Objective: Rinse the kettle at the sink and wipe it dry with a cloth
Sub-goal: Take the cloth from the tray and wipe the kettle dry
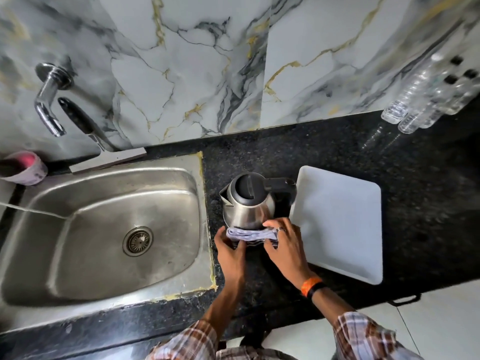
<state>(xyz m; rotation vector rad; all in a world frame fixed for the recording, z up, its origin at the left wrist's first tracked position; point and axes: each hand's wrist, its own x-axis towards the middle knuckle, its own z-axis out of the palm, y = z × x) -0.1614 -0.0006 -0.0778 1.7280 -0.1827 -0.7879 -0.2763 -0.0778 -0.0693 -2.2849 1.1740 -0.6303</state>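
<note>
Hands: my left hand [230,252] and right hand [284,245] are gripping the folded cloth [250,236].
Kettle [248,203]: standing upright just beyond it.

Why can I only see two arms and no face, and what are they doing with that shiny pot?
The camera sits on the person's head and looks down, so you see what they see: their own arms, not their face. There is no machine here, just two bare hands.

The shiny pot is a kettle with a black lid and handle. It stands on the dark counter, between the metal sink and a white tray.

The left hand and the right hand both hold a folded cloth right at the bottom of the kettle. It looks like they are wiping or folding, but I cannot tell which.

Above the sink a tap sticks out of the marble wall. Clear bottles stand in the far corner.
</note>
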